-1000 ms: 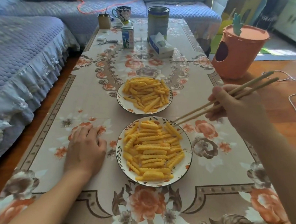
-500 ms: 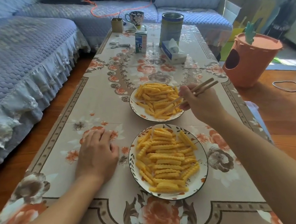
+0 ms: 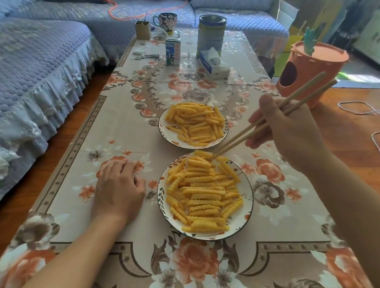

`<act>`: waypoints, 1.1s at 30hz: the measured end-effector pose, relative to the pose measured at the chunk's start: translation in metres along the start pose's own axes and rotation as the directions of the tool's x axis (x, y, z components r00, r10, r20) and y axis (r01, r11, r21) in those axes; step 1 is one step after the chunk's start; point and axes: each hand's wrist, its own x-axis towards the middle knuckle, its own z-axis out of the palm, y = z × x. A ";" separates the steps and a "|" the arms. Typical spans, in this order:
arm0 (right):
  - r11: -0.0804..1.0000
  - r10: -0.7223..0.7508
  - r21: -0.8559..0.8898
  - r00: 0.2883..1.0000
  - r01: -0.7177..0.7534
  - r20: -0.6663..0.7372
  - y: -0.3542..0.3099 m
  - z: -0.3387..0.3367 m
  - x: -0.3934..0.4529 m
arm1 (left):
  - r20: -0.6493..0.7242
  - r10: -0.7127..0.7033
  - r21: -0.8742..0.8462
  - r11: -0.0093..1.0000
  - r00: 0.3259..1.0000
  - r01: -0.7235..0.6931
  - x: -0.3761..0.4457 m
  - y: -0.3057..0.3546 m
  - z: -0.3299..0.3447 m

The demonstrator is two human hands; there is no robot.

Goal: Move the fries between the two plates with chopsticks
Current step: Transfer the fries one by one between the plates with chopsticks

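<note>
My right hand [image 3: 293,133] grips the chopsticks [image 3: 264,122], whose tips pinch a fry [image 3: 205,154] at the far rim of the near plate [image 3: 248,198]. My left hand [image 3: 118,189] rests, fingers loosely curled, on the tablecloth [image 3: 74,170] beside it. The far plate [image 3: 167,134] also holds fries.

Crinkle-cut yellow fries [image 3: 202,196] heap on two white plates, near plate [image 3: 248,198] and far plate [image 3: 163,129], chopsticks [image 3: 249,133] tips touching the near pile.

Chopsticks [image 3: 273,116]: mid-length hidden inside right hand [image 3: 293,133]; whether the tips touch a fry on the near plate [image 3: 248,198] cannot be resolved. Left hand [image 3: 118,189] fingertips curl under, unseen. Sofa [image 3: 13,80] blurred, cut by frame edge; milk carton [image 3: 173,51] print illegible.
</note>
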 end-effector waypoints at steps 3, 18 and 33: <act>0.999 0.026 -0.026 0.997 -0.024 0.075 -0.001 -0.002 -0.024 | 0.010 -0.002 0.003 1.000 1.000 0.002 -0.001 0.001 -0.002; 0.999 -0.037 0.037 0.997 0.040 -0.072 0.016 0.004 -0.023 | 0.002 -0.012 -0.021 1.000 1.000 0.013 -0.001 0.001 0.001; 0.990 -0.031 -0.144 0.993 0.014 -0.116 0.063 0.047 0.057 | -0.019 0.033 0.018 0.999 0.999 -0.033 0.002 -0.003 0.003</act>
